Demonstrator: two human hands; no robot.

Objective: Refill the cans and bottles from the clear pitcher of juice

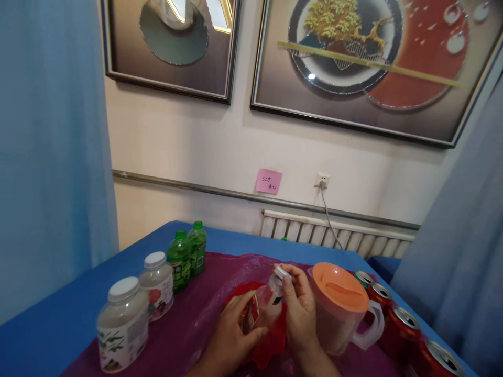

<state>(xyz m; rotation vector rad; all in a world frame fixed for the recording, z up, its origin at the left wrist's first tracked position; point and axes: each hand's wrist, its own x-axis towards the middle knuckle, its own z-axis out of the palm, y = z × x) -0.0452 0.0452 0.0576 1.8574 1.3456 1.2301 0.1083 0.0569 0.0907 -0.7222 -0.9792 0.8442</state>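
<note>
A clear bottle with a white cap and a red label tilts between my hands. My left hand is wrapped round its lower body. At the top, the fingers and thumb of my right hand close on the cap. Beneath the bottle lies a red dish with a wavy rim, partly covered by my hands. Just right of my right hand stands a clear pitcher with an orange lid. Whether the cap is loose I cannot tell.
Two white-capped jars and two green bottles line the left side. Several opened drink cans stand at the right. A purple sheet covers part of the blue table. A radiator and wall socket are behind.
</note>
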